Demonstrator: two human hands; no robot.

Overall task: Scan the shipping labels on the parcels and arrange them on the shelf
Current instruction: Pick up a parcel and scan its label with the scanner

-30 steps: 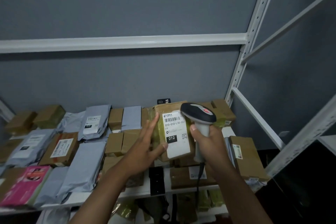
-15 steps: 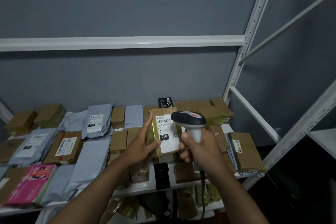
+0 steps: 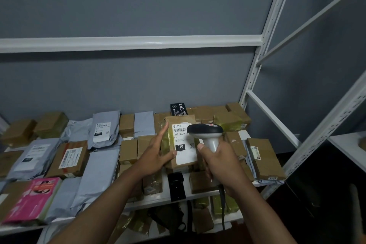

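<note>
Brown cardboard, taped in yellowish film and bearing a white shipping label, makes up the small parcel [image 3: 179,144] that the left hand [image 3: 156,154] is gripping by its left edge, thumb on the front and fingers spread behind, holding it upright above the middle of the white metal shelf [image 3: 198,194]. The right hand [image 3: 219,164] is clenching the grip of a grey-and-black handheld barcode scanner [image 3: 206,134], whose head is overlapping the label's right side, while grey poly mailers [image 3: 104,129] and brown boxes [image 3: 265,158] are lying flat across the shelf from its left edge to its right.
</note>
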